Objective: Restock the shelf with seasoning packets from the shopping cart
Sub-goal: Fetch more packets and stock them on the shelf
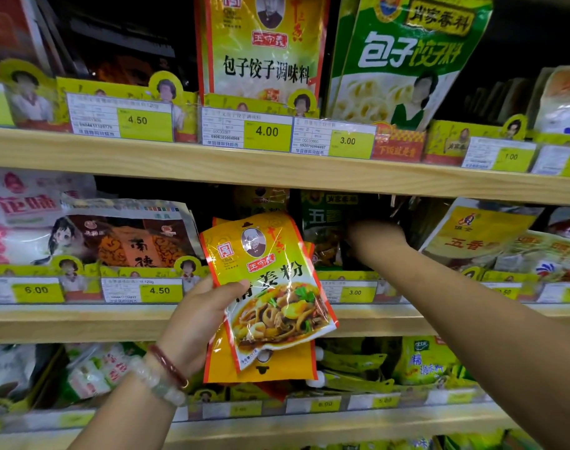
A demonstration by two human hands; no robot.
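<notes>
Seasoning packets pinched under left hand thumb, fingers behind.

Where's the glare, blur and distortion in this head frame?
Head view: glare streaks the glossy yellow packet in the left hand; the right hand reaches into deep shadow under the upper shelf board; shelf lines bow from the wide-angle lens; price tags at right and the bottom row go soft.

Pale wooden shelf boards in tiers, yellow price tags along dim, shadowed bays.
</notes>
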